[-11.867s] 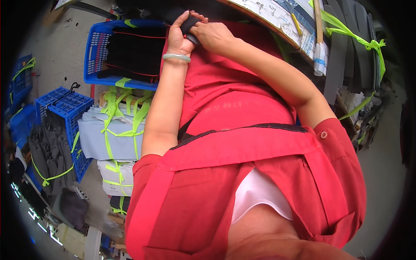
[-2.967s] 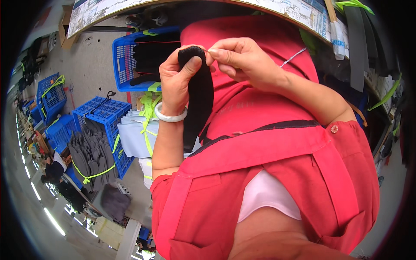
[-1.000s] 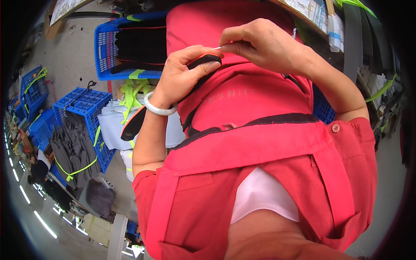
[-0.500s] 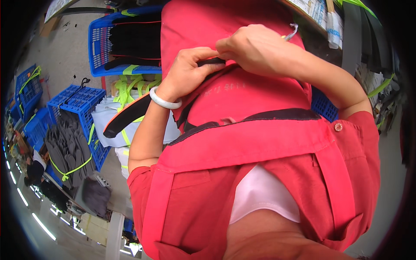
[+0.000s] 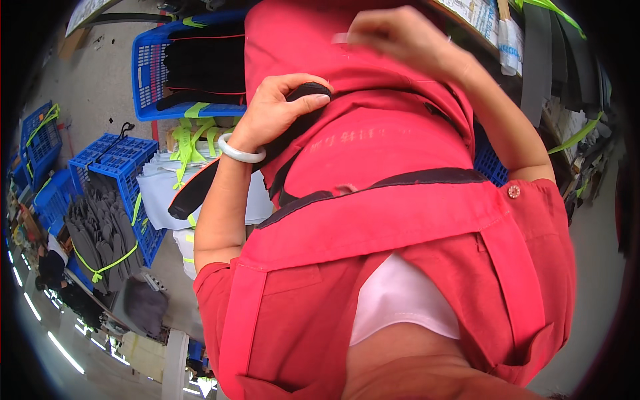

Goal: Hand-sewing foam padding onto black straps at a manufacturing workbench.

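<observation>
My left hand (image 5: 277,110), with a pale bangle (image 5: 241,149) at the wrist, grips one end of a long black fabric strip (image 5: 195,193) with orange edging. The end sticks out between thumb and curled forefinger. From there the strip runs under my forearm, and its rounded other end hangs at the left. Above my lap, my right hand (image 5: 403,40) is up and apart from the strip, blurred by motion. A pale bit shows at its fingertips, too smeared to tell what it is. Beneath both hands lies my red apron (image 5: 393,143).
At the upper left a blue crate (image 5: 148,73) holds black strips with orange edges. Below it are white sheets with yellow-green ties (image 5: 183,150) and a tied grey bundle (image 5: 103,227) beside another blue crate (image 5: 110,150). Dark straps (image 5: 539,73) hang at the right, near a table edge.
My right hand has left the strip's end and moved up and away. The left hand keeps its hold and has shifted slightly left with the strip.
</observation>
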A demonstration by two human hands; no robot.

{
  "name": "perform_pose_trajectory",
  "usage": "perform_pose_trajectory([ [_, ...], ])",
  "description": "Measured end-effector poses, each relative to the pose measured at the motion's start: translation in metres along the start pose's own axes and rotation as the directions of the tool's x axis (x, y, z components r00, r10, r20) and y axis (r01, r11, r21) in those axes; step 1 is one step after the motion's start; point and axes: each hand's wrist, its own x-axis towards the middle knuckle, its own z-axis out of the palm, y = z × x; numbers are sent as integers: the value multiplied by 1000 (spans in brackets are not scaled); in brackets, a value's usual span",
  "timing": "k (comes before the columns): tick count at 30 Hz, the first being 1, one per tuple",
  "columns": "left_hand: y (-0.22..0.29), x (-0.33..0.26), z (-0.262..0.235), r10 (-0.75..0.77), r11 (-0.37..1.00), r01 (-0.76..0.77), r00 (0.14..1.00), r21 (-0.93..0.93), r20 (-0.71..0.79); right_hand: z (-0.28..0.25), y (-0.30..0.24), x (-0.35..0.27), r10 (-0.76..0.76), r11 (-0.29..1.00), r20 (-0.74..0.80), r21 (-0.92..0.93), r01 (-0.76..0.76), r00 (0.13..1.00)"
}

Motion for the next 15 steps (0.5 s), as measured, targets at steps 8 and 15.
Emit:
perform_pose_trajectory([
  [8,18,17,-15,-63,967,72,997,-243,46,-52,95,22,-487,674,-688,-688,-269,538],
  [15,23,36,-23,-73,982,74,997,-174,12,52,-6,48,-81,993,-279,57,100,957],
])
